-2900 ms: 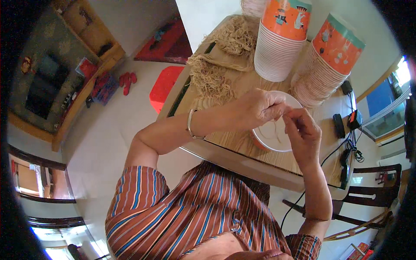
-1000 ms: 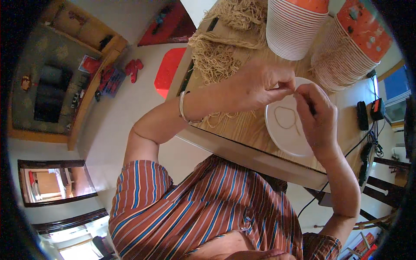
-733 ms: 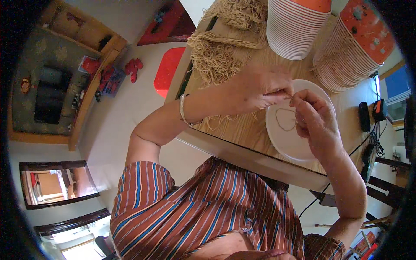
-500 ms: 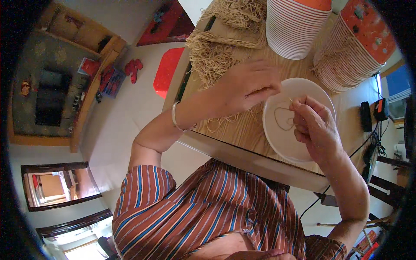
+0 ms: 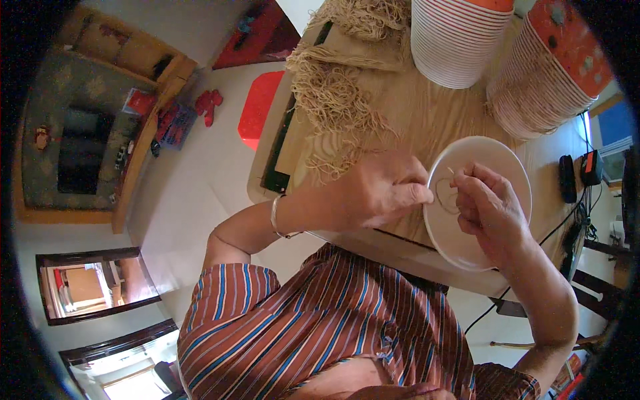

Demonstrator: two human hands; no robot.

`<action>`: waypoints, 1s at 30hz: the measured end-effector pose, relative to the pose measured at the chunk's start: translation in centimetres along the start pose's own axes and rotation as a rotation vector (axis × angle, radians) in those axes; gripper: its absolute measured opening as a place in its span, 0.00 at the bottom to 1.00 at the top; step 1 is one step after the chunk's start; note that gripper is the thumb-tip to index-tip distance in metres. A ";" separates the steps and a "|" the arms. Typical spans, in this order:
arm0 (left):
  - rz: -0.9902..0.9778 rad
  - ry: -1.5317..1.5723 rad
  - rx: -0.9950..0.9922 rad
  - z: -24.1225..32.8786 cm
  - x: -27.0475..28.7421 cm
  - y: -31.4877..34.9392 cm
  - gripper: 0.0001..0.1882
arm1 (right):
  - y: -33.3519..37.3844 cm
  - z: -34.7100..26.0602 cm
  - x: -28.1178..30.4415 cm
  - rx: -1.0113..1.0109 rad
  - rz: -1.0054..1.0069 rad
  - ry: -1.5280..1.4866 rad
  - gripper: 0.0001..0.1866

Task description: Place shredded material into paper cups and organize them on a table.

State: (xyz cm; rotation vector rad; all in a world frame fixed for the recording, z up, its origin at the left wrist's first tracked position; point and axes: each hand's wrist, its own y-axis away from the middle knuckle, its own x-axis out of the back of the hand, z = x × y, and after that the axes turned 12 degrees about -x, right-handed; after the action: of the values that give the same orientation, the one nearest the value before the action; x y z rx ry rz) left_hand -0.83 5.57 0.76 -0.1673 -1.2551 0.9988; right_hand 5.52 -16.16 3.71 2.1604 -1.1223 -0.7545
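My right hand (image 5: pixel 492 210) is closed in a pinch over the white round bowl (image 5: pixel 452 241). A pale tip of beige string pokes up from its thumb and fingertips, and a thin loop of string (image 5: pixel 440 193) lies against the bowl's inside below. My left hand (image 5: pixel 393 188), with a bracelet (image 5: pixel 275 217) at its wrist, is at the bowl's left rim. Its thumb and fingers are pressed together; whatever they pinch is too small to make out. Behind it a heap of tangled beige string (image 5: pixel 333 100) covers the left part of the wooden table (image 5: pixel 427 120).
Two stacks of white-rimmed, orange-bottomed buckets (image 5: pixel 460 47) (image 5: pixel 543 80) stand at the back; the right one has string wound about it. Black cables and a small device (image 5: pixel 591 168) lie at the right edge. A red stool (image 5: pixel 261 110) stands left of the table.
The bowl has shifted nearer and to the right. My left hand has come down toward me and closed its fingers at the rim. My right hand has moved slightly nearer, still pinching the string.
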 end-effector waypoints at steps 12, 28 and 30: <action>0.007 0.067 -0.017 2.0 -1.6 -0.4 0.15 | 1.2 1.3 1.4 -0.112 -0.125 -0.033 0.09; 0.169 0.387 0.527 -0.3 -2.2 -0.2 0.13 | 0.6 1.1 1.3 -0.099 -0.139 -0.012 0.08; 0.192 0.410 0.524 -0.4 -2.4 -0.3 0.12 | 0.5 1.2 1.4 -0.100 -0.158 -0.027 0.08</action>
State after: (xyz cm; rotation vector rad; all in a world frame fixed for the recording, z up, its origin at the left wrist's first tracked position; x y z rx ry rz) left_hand -0.27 3.91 -0.91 -0.0774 -0.5867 1.3480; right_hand 5.12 -17.84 2.95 2.1778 -0.9146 -0.8925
